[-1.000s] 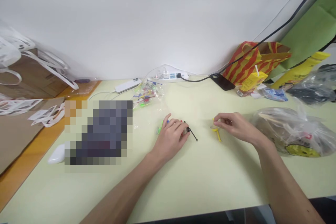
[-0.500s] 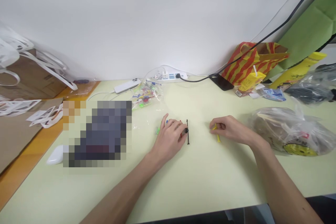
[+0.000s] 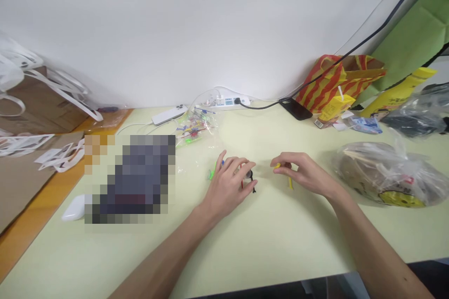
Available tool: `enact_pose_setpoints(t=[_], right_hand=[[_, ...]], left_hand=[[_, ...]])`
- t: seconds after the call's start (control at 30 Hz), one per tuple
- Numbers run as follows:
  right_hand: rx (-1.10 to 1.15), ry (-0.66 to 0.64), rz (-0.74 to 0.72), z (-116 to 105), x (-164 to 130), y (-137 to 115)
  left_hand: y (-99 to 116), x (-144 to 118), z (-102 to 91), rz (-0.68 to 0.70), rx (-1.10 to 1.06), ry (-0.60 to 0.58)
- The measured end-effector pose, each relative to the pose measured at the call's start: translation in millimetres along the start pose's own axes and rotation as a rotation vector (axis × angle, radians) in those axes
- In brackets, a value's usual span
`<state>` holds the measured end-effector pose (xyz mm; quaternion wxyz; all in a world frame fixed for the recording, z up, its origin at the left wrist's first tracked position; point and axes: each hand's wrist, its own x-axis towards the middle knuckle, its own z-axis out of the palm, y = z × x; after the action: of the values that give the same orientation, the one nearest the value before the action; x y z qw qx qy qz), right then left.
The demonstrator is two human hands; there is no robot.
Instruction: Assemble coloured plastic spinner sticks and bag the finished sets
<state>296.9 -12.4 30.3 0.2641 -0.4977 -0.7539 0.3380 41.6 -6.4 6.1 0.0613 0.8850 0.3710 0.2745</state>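
Observation:
My left hand (image 3: 229, 180) rests over small plastic parts on the table, its fingers spread. Between its index finger and thumb shows a thin black piece (image 3: 254, 190); whether the fingers touch it I cannot tell. A red piece (image 3: 242, 183) sits beside it, partly covered, and a green piece (image 3: 212, 173) pokes out on the left. My right hand (image 3: 301, 173) pinches a small yellow plastic piece (image 3: 277, 165) between thumb and fingertips. Below that thumb another stretch of yellow plastic (image 3: 291, 183) reaches the tabletop; I cannot tell whether the two are joined.
Behind my left hand lies a clear bag of colourful plastic parts (image 3: 196, 126). A blurred dark object (image 3: 136, 177) and a white case (image 3: 75, 208) are to the left. On the right sits a tied plastic bag (image 3: 393, 175). A power strip (image 3: 228, 102) runs along the wall.
My left index finger and thumb have spread apart, and the black piece is now more covered. My right fingertips have shifted left, with yellow plastic now showing at their tips.

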Motion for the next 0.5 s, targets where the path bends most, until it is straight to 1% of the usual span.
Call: enact_pose_setpoints(t=[0.2, 0.33, 0.5], right_hand=[[0.177, -0.106, 0.025, 12.2, 2.2, -10.6], [0.339, -0.238, 0.028, 16.3, 2.2, -15.1], [0.551, -0.397, 0.074, 22.5, 0.2, -20.3]], left_hand=[[2.4, -0.7, 5.3, 0.153, -0.072, 0.086], [5.3, -0.6, 5.6, 0.241, -0.121, 0.12], [8.1, 0.3, 2.1, 0.316, -0.146, 0.162]])
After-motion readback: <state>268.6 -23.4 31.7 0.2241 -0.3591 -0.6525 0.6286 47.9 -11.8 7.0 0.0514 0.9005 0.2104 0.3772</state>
